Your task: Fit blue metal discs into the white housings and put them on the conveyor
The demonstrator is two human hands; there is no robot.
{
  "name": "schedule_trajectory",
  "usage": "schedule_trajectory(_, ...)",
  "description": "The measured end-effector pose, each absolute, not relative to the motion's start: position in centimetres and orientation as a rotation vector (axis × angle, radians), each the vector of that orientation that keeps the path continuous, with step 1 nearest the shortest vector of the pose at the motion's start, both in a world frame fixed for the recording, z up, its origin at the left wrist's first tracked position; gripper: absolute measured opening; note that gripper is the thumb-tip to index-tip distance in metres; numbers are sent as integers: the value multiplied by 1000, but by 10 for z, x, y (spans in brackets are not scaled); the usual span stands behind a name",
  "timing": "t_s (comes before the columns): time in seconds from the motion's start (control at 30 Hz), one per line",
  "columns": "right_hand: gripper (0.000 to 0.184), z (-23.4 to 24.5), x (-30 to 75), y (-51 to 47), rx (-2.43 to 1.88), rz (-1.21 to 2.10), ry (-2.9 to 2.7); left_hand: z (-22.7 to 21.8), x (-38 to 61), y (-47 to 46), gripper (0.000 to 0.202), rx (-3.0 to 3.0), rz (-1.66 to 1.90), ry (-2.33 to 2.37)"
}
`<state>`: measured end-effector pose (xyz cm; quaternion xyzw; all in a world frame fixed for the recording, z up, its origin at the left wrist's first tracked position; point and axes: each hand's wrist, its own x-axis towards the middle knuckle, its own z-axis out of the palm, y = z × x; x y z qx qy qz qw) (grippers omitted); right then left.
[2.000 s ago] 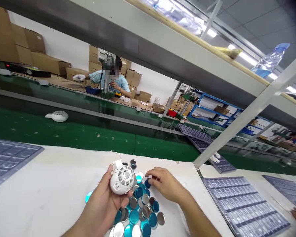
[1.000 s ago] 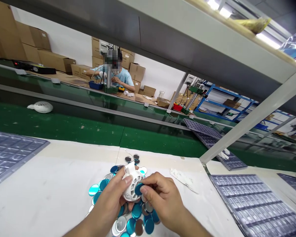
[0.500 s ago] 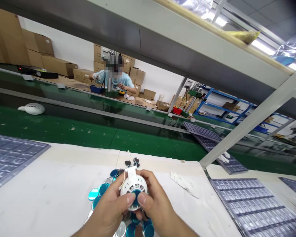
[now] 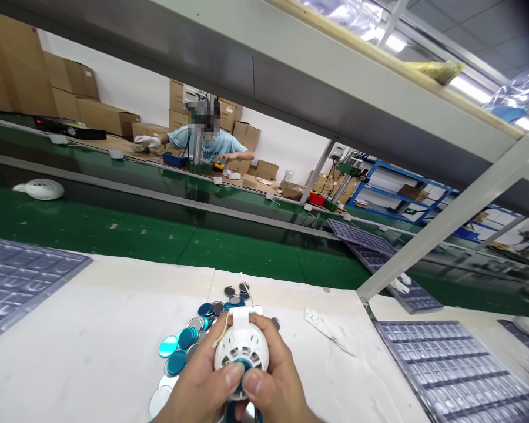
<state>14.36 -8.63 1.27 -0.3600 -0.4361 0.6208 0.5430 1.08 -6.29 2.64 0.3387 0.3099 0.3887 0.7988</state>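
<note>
Both hands are clamping a round white vented housing (image 4: pixel 241 350) just above the pile of blue and silver discs (image 4: pixel 193 338) on the white worktable (image 4: pixel 83 341). The left hand (image 4: pixel 200 388) is cupping its left side, the right hand (image 4: pixel 277 385) its right. Both thumbs are pressing a blue disc (image 4: pixel 242 365) into its centre.

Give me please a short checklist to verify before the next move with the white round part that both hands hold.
1. Grip on the white round part: ok, the left hand and the right hand wrap it.
2. Blue disc at its centre: ok, fingers press on it.
3. Disc fully flush: cannot tell, fingers cover it.
4. Spare discs near: ok, they lie on the table beside the hands.
5. Tray close by: ok, at the right.
</note>
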Motion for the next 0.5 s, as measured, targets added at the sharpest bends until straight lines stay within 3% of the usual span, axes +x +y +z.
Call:
schedule_trajectory(0.13, 75, 15, 141, -88, -829, 1515, -977, 24, 11, -62, 85, 742, 834, 603)
schedule_trajectory(0.37, 64, 17, 135, -90, -897, 1398, -1023, 26, 19, -66, 76, 704, 840, 563)
schedule_trajectory(0.5, 71, 13, 138, -87, -906, 1314, -1081, 36, 21, -65, 72, 701, 852, 655)
